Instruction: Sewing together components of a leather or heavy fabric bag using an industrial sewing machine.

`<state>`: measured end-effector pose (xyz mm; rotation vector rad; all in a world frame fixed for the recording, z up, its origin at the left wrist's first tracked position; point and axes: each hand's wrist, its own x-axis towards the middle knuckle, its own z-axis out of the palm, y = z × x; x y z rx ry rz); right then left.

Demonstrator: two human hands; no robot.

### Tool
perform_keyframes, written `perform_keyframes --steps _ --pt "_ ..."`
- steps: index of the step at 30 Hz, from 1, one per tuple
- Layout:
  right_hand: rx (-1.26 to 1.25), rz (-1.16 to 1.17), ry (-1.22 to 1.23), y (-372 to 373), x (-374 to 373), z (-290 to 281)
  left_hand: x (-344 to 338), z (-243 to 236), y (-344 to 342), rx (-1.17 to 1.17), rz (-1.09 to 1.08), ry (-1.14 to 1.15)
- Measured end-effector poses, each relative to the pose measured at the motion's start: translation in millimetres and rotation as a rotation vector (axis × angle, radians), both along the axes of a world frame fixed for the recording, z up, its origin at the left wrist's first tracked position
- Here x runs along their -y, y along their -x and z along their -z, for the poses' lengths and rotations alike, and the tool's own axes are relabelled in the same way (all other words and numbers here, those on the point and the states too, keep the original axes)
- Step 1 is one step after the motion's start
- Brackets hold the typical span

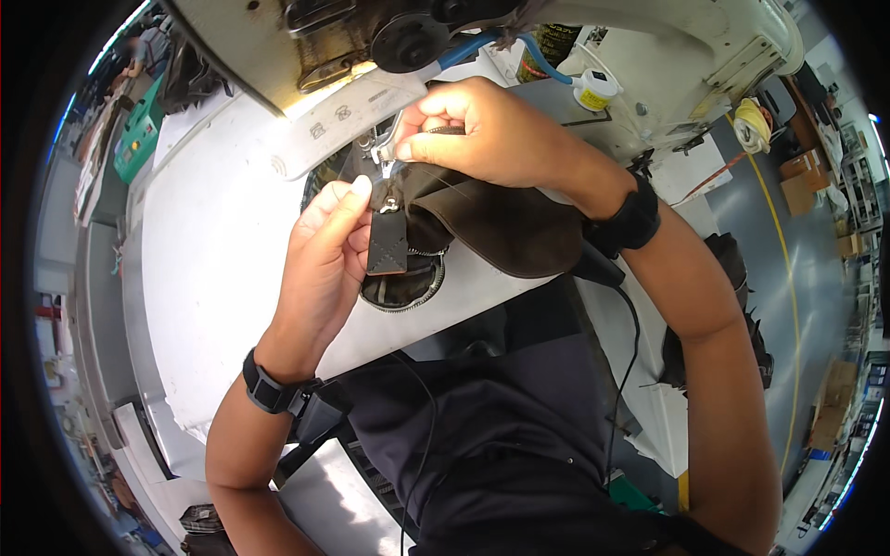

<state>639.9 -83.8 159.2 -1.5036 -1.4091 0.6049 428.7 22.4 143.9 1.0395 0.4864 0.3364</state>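
Under the sewing machine's presser foot [387,169] lies a dark brown fabric bag piece [510,227] with a curved zipper edge [428,295]. A black rectangular zipper pull tab [387,243] hangs from a metal slider on it. My left hand [324,236] is closed beside the tab, thumb and fingers pinching the bag piece's left edge. My right hand [477,130] is curled in a pinch right by the needle and presser foot. What its fingertips hold, if anything, is too small to make out.
The sewing machine's head [306,56] hangs over the white worktable [213,259], with a lit white panel [343,120] at its front. Behind my right hand stand a small white bottle [596,91] and a blue hose [468,48]. Yellow-white thread [752,127] hangs at the right.
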Motion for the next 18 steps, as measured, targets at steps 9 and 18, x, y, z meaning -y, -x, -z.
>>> perform_keyframes --steps 9,18 --pt "0.04 0.006 -0.016 0 -7 3 -11 0 -1 -0.24 0.049 -0.401" --pt "0.179 0.064 -0.182 -3 -15 8 -7 8 -8 -0.155 -0.02 -0.509"
